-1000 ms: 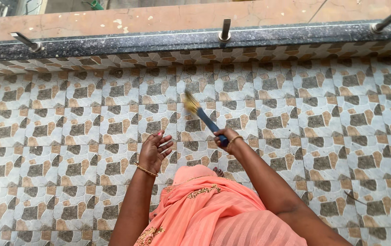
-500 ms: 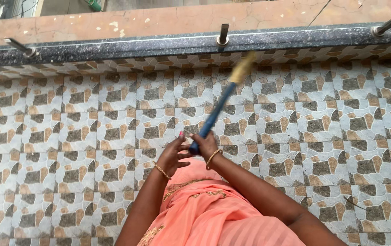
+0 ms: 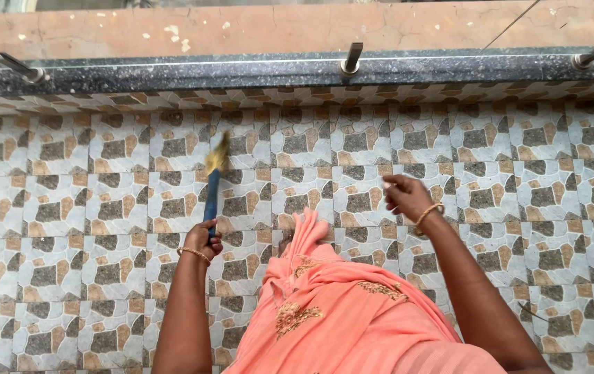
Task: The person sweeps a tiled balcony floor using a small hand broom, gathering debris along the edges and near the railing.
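Fingers of the left hand (image 3: 204, 239) are wrapping closed around the blue handle of a small broom (image 3: 211, 188), gripping it low so the yellowish bristles are pointing away from the body, toward the far wall, and hovering over or brushing the patterned floor tiles (image 3: 68, 208); whether the bristles are actually touching the tiles cannot be told. The right hand (image 3: 405, 197) is hanging free above the floor, well apart from the broom, fingers loosely curled and holding nothing, probably out to the side for balance. An orange draped garment (image 3: 338, 312) is falling in front of the body between the two arms. Along the far edge, a dark speckled stone ledge (image 3: 172, 73) with metal pins (image 3: 351, 58) sticking up from it is bounding the floor, while tiles are lying open to both sides of the broom.
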